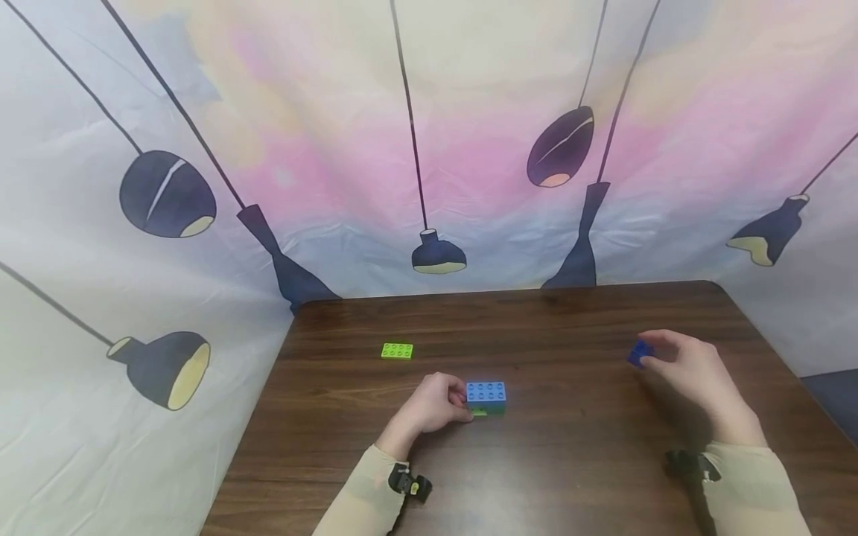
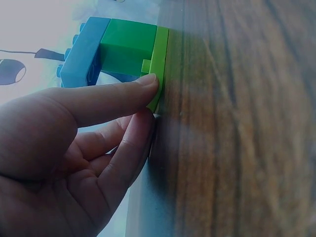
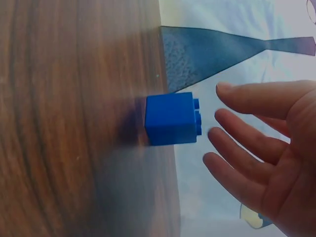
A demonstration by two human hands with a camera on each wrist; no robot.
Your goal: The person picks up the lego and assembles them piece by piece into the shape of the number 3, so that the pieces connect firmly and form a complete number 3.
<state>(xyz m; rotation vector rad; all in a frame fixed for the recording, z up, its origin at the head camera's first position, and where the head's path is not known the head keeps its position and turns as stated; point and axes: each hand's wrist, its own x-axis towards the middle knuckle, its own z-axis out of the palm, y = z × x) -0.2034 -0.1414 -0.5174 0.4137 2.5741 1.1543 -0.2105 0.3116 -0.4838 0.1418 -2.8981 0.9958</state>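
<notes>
Evidently a table-top of dark wood grain [image 1: 570,454] carries all the toy building bricks, with a cloth backdrop [image 1: 335,126] printed with hanging lamps behind it. Furthest left among the bricks, a flat lime-green eight-stud plate [image 1: 397,351] lies by itself, studs up, beyond the left hand. Next comes the left hand [image 1: 434,402], its thumb and fingers pinching the edge of a lime-green base plate [image 2: 162,49] at the bottom of a small stack. On that base plate sits a green brick [image 2: 128,44], and on top of it a light-blue eight-stud brick [image 1: 485,389] — the blue overhangs the green on the side toward the hand. Well apart to the right, a small dark-blue brick [image 3: 170,119] stands on the table, studs up. The right hand [image 1: 697,380] is beside it, thumb and fingers spread — the right wrist view shows a gap between fingertips and brick.
</notes>
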